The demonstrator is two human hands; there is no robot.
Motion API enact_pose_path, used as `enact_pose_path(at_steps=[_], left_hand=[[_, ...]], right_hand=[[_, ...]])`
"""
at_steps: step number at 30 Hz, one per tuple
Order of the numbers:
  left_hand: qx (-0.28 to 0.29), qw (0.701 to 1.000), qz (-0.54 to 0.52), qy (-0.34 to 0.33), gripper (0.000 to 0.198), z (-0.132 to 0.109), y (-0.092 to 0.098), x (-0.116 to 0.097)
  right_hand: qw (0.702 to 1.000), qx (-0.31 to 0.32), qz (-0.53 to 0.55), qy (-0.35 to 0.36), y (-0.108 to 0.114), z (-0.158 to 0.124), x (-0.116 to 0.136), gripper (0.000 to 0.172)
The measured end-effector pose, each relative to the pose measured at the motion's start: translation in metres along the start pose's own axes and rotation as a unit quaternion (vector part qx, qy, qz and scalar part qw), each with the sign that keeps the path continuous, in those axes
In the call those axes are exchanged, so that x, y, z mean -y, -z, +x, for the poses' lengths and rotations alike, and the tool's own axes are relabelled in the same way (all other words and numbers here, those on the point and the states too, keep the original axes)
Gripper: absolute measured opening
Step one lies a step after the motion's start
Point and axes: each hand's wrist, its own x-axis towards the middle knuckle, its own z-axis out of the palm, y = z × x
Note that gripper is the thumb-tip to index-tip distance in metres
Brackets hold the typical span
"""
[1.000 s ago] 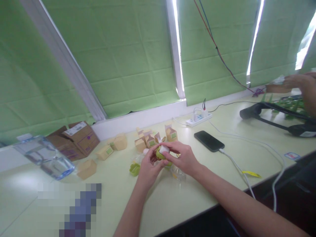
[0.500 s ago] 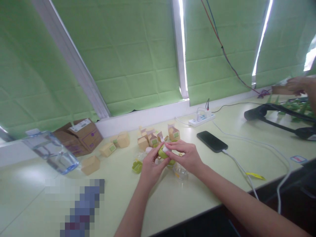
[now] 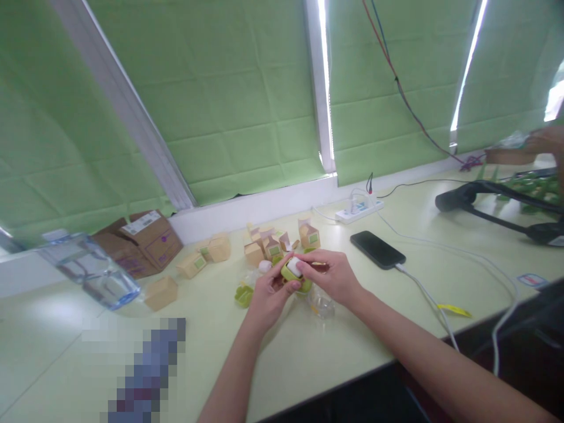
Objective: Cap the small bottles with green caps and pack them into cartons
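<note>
Both hands meet above the desk (image 3: 308, 364); the left hand (image 3: 268, 294) cups a green case (image 3: 291, 275) from below, fingers closed round it. The right hand (image 3: 332, 276) pinches a white piece (image 3: 294, 266) into the case; small boxes (image 3: 268, 247) stand just behind, a phone (image 3: 378, 249) to the right.

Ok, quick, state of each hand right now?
Left hand: closed on the small green case.
Right hand: holding the same case, fingertips at the white piece in it.

Two brown cartons (image 3: 152, 234) and one water bottle (image 3: 92, 273). Small kraft boxes (image 3: 309, 236) — about eight, the cluster too tight to be sure. One phone (image 3: 378, 249), one power strip (image 3: 359, 210), at least two green cases (image 3: 243, 295).
</note>
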Motion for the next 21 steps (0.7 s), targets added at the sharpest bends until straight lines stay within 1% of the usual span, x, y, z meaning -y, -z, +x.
enact_pose_path(at_steps=[5, 11, 13, 18, 21], left_hand=[[0.009, 0.999, -0.029, 0.015, 0.067, -0.0021, -0.0006, -0.0032], [0.007, 0.999, -0.032, 0.005, 0.069, -0.0022, -0.0015, -0.006], [0.006, 1.0, -0.02, 0.001, 0.067, -0.0015, -0.0013, -0.0059], [-0.003, 1.0, 0.002, -0.001, 0.065, -0.001, 0.0001, -0.0041], [-0.008, 1.0, 0.007, -0.001, 0.064, -0.0015, 0.0006, -0.0042]], right_hand=[[1.0, -0.003, 0.019, -0.016, 0.0025, -0.0003, 0.0019, 0.023], [0.998, 0.013, 0.046, -0.028, 0.0025, -0.0008, 0.0034, 0.027], [0.999, 0.009, 0.034, -0.013, 0.0023, -0.0011, 0.0044, 0.027], [0.998, 0.002, -0.025, 0.063, 0.0062, -0.0021, 0.0063, 0.023], [0.993, 0.004, -0.064, 0.095, 0.0092, -0.0022, 0.007, 0.023]])
